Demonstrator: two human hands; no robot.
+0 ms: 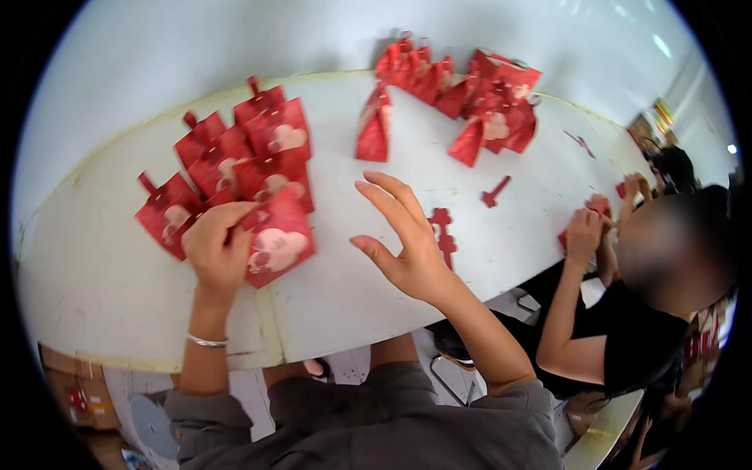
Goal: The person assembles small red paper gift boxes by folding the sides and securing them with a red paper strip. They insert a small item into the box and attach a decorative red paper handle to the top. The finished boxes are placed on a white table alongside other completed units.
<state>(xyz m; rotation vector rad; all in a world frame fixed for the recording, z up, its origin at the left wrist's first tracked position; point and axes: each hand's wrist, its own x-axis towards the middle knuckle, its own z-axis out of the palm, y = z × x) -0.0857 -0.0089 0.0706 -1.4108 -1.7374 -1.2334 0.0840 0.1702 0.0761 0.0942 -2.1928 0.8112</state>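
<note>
My left hand (218,244) pinches the upper left edge of a red paper gift box (280,244) with a pale pink heart-shaped print on its front. The box is at the near side of a cluster of similar red boxes (218,157), several of them with a tab standing up on top. My right hand (413,254) hovers above the white table with its fingers spread and nothing in it. Just right of that hand lies a red cut-out paper strip (445,235), partly hidden by the wrist.
More red boxes (497,117) stand at the far edge by the wall, with a single narrow one (375,125) to their left. A small red paper piece (495,192) lies on the white table (117,290). At the right, a co-worker's hands (586,231) hold something red.
</note>
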